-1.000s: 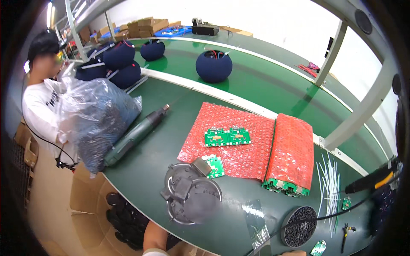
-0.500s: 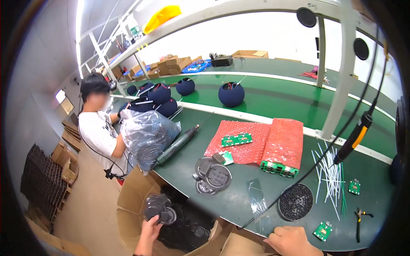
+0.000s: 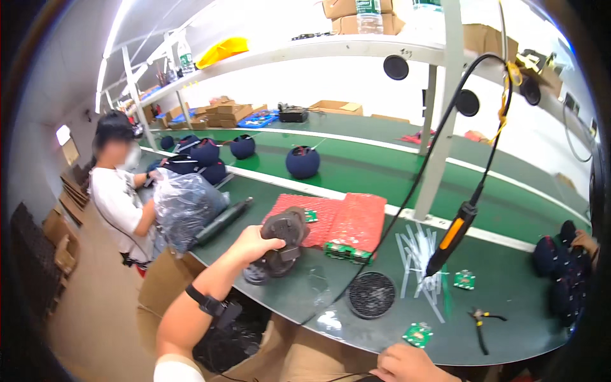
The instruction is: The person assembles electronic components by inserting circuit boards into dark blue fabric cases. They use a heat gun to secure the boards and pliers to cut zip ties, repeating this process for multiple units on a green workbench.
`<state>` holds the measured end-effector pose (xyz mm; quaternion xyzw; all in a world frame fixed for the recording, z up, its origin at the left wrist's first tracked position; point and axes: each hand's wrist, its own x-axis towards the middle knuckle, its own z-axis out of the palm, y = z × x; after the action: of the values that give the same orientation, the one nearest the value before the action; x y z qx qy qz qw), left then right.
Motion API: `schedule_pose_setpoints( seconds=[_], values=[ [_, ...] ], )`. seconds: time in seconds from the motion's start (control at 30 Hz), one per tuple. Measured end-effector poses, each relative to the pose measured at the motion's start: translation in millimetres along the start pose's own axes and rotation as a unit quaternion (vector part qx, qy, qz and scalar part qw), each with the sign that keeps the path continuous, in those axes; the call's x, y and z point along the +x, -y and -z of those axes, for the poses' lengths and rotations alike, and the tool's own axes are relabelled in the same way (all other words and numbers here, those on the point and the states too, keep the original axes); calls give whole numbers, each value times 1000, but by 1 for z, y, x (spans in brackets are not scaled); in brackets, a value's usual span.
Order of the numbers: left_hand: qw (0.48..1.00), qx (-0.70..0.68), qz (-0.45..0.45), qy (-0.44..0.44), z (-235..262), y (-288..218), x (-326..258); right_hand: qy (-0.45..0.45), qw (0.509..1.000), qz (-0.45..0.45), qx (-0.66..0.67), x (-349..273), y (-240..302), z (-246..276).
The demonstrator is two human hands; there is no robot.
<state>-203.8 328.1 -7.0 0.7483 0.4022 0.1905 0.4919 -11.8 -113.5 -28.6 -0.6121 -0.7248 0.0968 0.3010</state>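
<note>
My left hand is closed on dark grey round plastic parts, held above the green table. Below them another dark round plastic part shows, partly covered. Behind lies red bubble wrap around a stack of green circuit boards, and a loose board rests on it. My right hand is curled at the table's front edge, its palm hidden, near a green circuit board. Between my hands, farther back, sits a round dish of black pellets.
An electric screwdriver hangs on a cable above white cable ties. Pliers and another circuit board lie right. A cardboard box stands below left. One person handles a plastic bag; another person's hand shows far right.
My left hand has lifted the dark plastic parts from over the box to above the table. My view has swung right. The right hand stays curled near the table edge.
</note>
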Motion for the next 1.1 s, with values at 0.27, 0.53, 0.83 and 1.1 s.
schedule_pose_setpoints(
  seconds=[0.27,0.53,0.83,1.1],
  values=[
    [894,387,-85,-208,-34,-11,2,-219,954,-165,-119,-43,-42,20],
    [969,164,-53,-175,-26,3,21,-206,961,-175,-64,-54,-59,15],
    [979,-153,-101,-83,-36,-32,-30,-277,926,-254,-19,-70,-63,11],
    [957,-169,-59,227,-210,-55,-142,-275,926,-258,4,-72,-62,19]
  ],
)
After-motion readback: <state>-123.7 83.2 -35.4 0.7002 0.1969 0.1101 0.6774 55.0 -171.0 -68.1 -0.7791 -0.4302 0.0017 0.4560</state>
